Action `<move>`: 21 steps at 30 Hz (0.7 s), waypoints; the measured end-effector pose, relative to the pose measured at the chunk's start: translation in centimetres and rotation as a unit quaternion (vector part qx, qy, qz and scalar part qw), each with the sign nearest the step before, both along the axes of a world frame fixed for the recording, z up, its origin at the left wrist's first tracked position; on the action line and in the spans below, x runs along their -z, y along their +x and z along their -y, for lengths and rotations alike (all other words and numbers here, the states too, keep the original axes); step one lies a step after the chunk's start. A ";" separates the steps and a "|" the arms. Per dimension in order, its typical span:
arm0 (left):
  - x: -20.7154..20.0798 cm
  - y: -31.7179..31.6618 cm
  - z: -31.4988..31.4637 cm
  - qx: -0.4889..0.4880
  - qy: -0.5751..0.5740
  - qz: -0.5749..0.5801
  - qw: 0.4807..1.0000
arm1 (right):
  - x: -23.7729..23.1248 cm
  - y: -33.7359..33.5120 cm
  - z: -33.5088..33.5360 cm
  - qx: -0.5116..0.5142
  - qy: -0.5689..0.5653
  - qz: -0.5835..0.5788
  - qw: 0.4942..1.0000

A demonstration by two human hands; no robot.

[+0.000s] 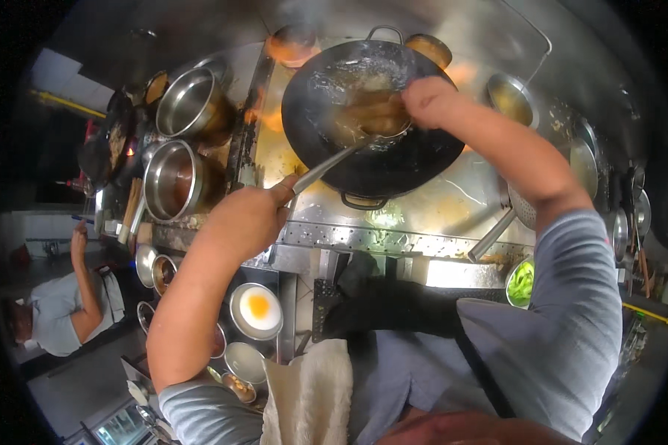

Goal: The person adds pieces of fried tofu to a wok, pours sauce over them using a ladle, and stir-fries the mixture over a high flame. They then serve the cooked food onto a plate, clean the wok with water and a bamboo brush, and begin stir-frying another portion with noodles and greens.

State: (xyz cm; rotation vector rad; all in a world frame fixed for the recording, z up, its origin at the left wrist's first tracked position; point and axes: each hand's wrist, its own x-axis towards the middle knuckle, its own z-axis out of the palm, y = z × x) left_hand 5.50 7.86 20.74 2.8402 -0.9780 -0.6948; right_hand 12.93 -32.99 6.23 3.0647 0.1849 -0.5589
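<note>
My left hand [245, 219] is closed round the metal handle of a long-handled ladle [326, 163]. The ladle's head reaches into a large black wok [423, 167] with two loop handles. Bubbling, steaming liquid [326, 89] shows inside the wok. Just over the ladle's head is a brown, blurred mass of what looks like food [375, 111]. My right hand [427, 102] is at that mass's right edge, above the wok, its fingers drawn together. Steam and blur hide what those fingers hold.
Flames [293, 46] rise around the wok. Two steel pots [172, 182] stand left. On the right lie a perforated strainer [523, 208] and a bowl of green vegetables [522, 283]. A bowl with white and yellow contents [256, 311] sits lower left. Another person [67, 308] is far left.
</note>
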 end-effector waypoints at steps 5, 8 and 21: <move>0.4 -0.2 -0.6 -0.028 -0.034 -0.031 0.999 | -0.5 0.7 1.2 -0.007 0.083 0.107 0.991; 0.2 -0.2 -0.6 -0.036 0.005 -0.019 0.999 | 0.0 -0.4 -2.3 -0.114 -0.073 0.018 0.991; 2.9 -1.2 -0.9 0.078 0.129 0.101 0.983 | -2.6 -3.2 -1.9 -0.019 -0.014 0.213 0.977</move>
